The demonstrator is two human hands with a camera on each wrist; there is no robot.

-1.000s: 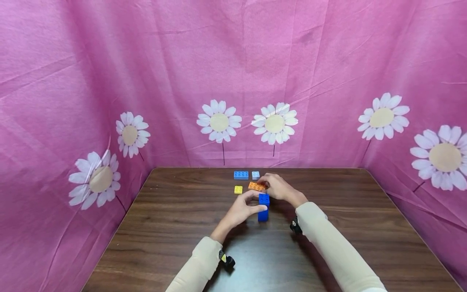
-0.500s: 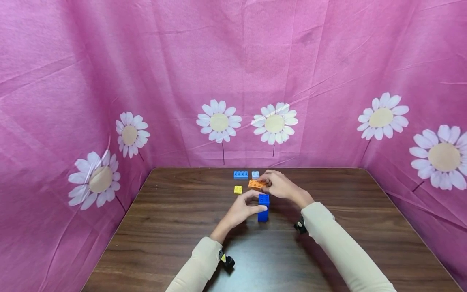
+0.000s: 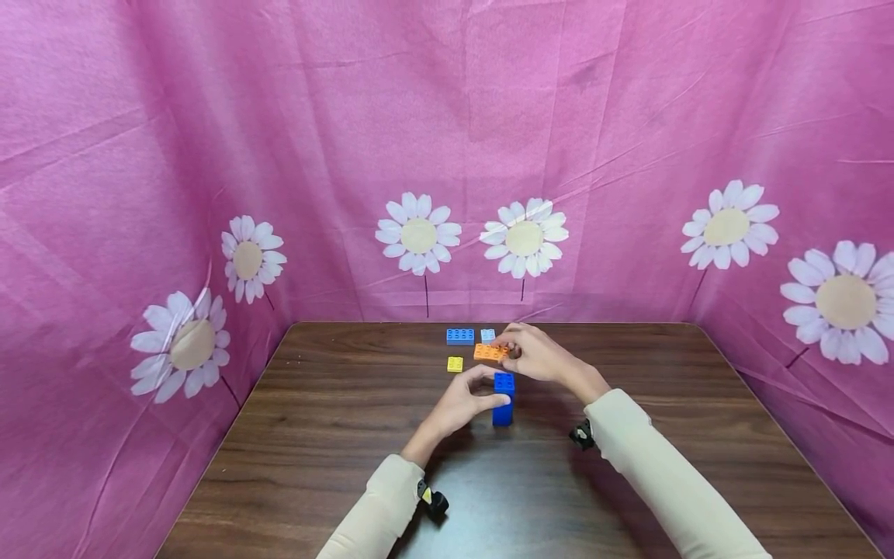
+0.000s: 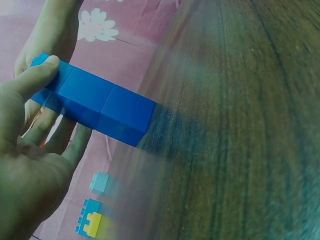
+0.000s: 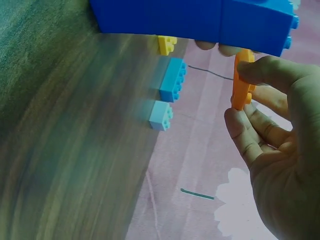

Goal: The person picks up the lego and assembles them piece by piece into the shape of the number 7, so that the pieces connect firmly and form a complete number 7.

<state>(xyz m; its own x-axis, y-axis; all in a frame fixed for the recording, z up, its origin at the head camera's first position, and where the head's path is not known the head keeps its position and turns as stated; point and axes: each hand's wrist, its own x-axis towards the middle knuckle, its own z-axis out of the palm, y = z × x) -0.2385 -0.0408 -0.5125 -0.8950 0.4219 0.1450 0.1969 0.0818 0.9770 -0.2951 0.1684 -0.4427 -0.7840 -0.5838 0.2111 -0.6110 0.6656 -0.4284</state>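
Note:
An upright tower of dark blue toy building bricks (image 3: pixel 503 411) stands on the table, and my left hand (image 3: pixel 457 402) grips it near its top, thumb on the near side. Three stacked blue bricks (image 4: pixel 85 95) show in the left wrist view. Just behind the tower, my right hand (image 3: pixel 543 357) pinches a flat orange building brick (image 3: pixel 486 352) by its right end, with studs facing up. The right wrist view shows thumb and fingers on the thin orange brick (image 5: pixel 241 85), raised off the table beyond the blue tower.
On the table (image 3: pixel 335 435), a yellow brick (image 3: pixel 455 364) lies left of the orange one. Behind are a light blue brick (image 3: pixel 459 336) and a small pale blue brick (image 3: pixel 487 335). A pink cloth (image 3: pixel 314 155) with daisies surrounds the table's back and sides.
My right hand has lifted the orange brick slightly up from the table and its forearm has shifted right. The left hand and blue tower have stayed in place.

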